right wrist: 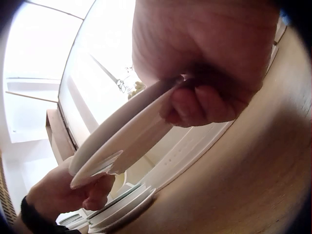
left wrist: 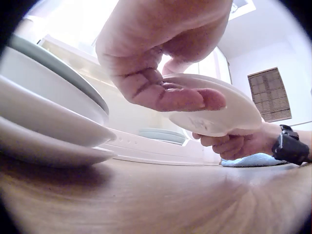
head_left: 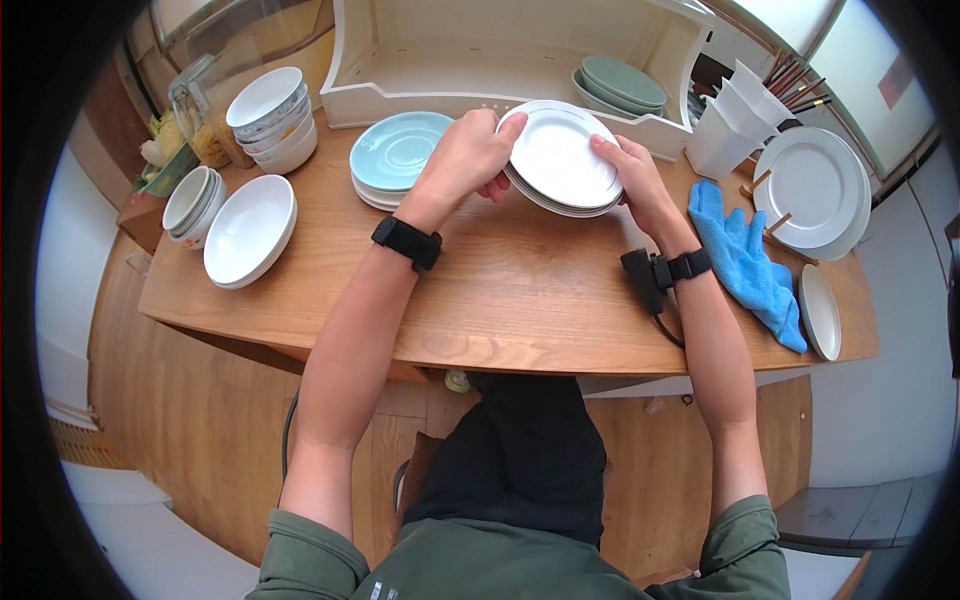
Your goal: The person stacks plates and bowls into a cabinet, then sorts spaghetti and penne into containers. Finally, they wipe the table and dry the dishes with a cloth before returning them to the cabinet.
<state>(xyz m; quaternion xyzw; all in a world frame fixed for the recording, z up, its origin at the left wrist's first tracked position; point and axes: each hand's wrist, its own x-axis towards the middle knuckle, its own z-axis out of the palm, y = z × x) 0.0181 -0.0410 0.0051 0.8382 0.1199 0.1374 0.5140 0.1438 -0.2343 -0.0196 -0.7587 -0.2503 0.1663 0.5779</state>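
White plates (head_left: 565, 160), stacked one on another, are held tilted above the table between both hands. My left hand (head_left: 468, 158) grips their left rim, its thumb at the upper edge and fingers curled below. On the opposite rim, my right hand (head_left: 643, 183) has its thumb on top and fingers tucked underneath. The left wrist view shows the plates' pale underside (left wrist: 214, 119) raised over the wood; two rims (right wrist: 126, 117) show in the right wrist view. Just left of the hands sits a light blue plate (head_left: 400, 150) on top of several white plates.
White bowls (head_left: 250, 235) stand in groups at the left. A cream shelf unit (head_left: 450, 85) at the back holds green dishes (head_left: 622, 85). On the right are a blue cloth (head_left: 745, 260), racked white plates (head_left: 812, 190), a small oval dish (head_left: 820, 312) and a white utensil holder (head_left: 735, 120).
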